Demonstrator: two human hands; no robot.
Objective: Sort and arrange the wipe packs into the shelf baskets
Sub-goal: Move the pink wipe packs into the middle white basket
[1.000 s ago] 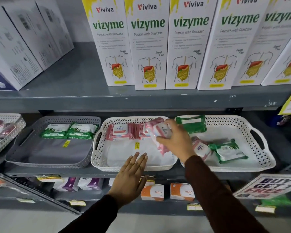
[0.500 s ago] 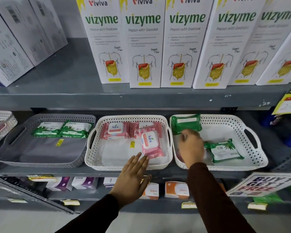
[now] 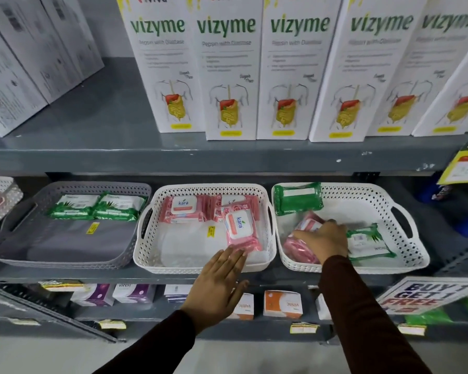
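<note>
**Two hands at three shelf baskets of wipe packs**

Nearest, at 6 o'clock: two dark sleeves entering from the bottom edge, cut off at the forearms. Left hand [image 3: 219,282] flat, fingers straight and close together, holding nothing, fingertips over the front rim of the middle white basket [image 3: 146,255] and just touching the near end of a loose pink pack [image 3: 241,230]. Right hand [image 3: 325,240] at 4 o'clock, reaching into the right white basket [image 3: 405,255], fingers curled over blurred pink packs [image 3: 301,238]; whether gripped or only pressed, cannot tell, and how many packs lie under the hand, hidden.

Just beside that hand, toward 3 o'clock, a green pack [image 3: 369,242] lying flat, its left edge covered by the knuckles. At the basket's back left corner, a second green pack [image 3: 297,202], label unreadable.

In the middle basket, a row of pink packs [image 3: 183,207] along the back wall, partly covered by the loose one lying crosswise.

At 9 o'clock, a grey basket [image 3: 16,233] with two green packs [image 3: 96,207] side by side at the back. Further left, another white basket [image 3: 0,201] cut off by the frame edge, contents unclear.

Below, small boxes [image 3: 283,303] half hidden behind the arms.

At 12 o'clock, on the shelf above, a row of tall white boxes [image 3: 227,68], tops cut off, small print blurred.
</note>
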